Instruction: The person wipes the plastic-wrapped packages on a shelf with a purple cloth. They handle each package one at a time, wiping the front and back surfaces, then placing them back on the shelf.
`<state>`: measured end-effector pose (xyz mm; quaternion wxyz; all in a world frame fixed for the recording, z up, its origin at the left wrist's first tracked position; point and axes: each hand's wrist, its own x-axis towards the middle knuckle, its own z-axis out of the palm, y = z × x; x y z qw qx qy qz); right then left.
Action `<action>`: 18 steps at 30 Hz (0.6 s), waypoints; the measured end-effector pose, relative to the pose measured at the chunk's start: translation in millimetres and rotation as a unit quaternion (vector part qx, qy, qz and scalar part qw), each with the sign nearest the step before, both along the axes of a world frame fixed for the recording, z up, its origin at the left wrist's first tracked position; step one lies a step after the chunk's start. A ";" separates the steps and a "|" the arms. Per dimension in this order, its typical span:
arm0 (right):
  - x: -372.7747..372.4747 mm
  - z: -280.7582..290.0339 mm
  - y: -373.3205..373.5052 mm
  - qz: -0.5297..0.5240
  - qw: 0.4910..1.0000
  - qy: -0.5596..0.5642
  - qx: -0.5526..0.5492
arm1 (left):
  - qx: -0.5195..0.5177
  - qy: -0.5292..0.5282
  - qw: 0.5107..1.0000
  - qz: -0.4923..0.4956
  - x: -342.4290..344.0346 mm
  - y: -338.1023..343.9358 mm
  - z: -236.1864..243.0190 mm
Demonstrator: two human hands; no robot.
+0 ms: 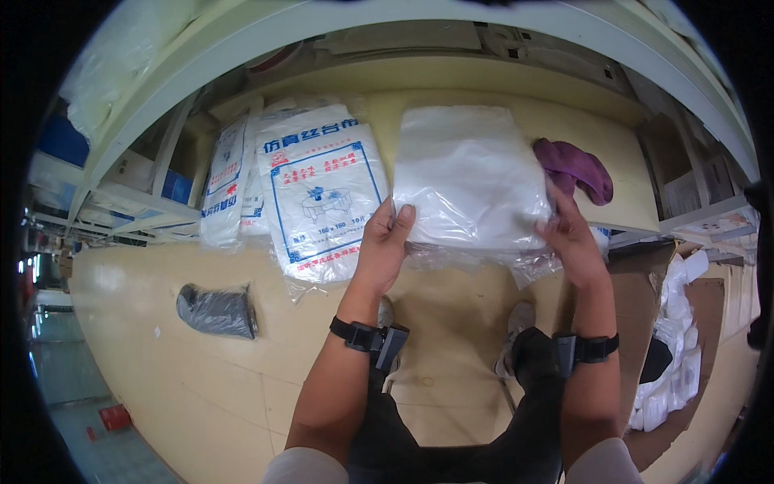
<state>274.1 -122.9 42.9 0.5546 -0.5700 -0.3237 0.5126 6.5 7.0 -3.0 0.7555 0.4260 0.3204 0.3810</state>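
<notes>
My left hand point(389, 227) grips the near left edge of a white folded pack in clear plastic point(468, 173), thumb on top. My right hand point(564, 227) holds the same pack at its right edge. The pack is over a pale yellow shelf point(634, 194). Just left of it lie printed white packages with blue and red print point(322, 185), overlapping another printed pile point(222, 181). A purple cloth point(574, 168) lies to the right, behind my right hand.
A dark grey wrapped bundle point(216, 310) lies on the floor point(145, 347) at left. A cardboard box point(637, 315) with white plastic bundles stands at right. Shelving frames point(137, 97) arch above and along both sides. My shoes point(520, 319) show below the shelf.
</notes>
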 end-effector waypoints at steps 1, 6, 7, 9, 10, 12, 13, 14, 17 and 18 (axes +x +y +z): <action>3.3 3.7 -5.1 0.062 0.997 -0.006 -0.040 | -0.018 0.007 0.999 0.025 2.4 -0.9 4.2; 5.3 -1.3 -2.2 0.021 0.999 -0.045 -0.005 | 0.079 0.218 0.971 0.060 -0.3 -1.0 16.9; 6.8 -1.0 -1.8 0.006 0.999 -0.039 0.003 | 0.099 0.236 0.963 0.080 3.0 -2.7 15.7; 5.6 0.7 -1.3 -0.016 0.999 -0.027 0.011 | 0.114 0.259 0.954 0.100 6.2 -5.0 19.1; 7.2 -2.0 -1.5 -0.011 0.999 -0.039 0.008 | 0.112 0.263 0.954 0.094 5.8 -4.7 18.5; 11.4 -6.2 -1.7 -0.002 0.998 -0.063 0.001 | 0.109 0.271 0.953 0.082 6.4 -4.5 18.3; 9.3 -5.5 -3.1 -0.014 0.998 -0.054 -0.022 | 0.095 0.265 0.957 0.068 6.6 -5.9 20.4; 4.5 -4.8 -5.5 -0.027 0.998 -0.046 -0.044 | 0.080 0.259 0.961 0.053 5.9 -8.7 24.0; 9.7 -17.3 -2.1 -0.069 0.986 -0.016 -0.154 | 0.041 0.260 0.965 0.003 6.4 -15.5 18.5; 14.5 -26.9 -0.5 -0.085 0.977 -0.004 -0.197 | 0.029 0.263 0.964 -0.015 5.8 -15.8 13.9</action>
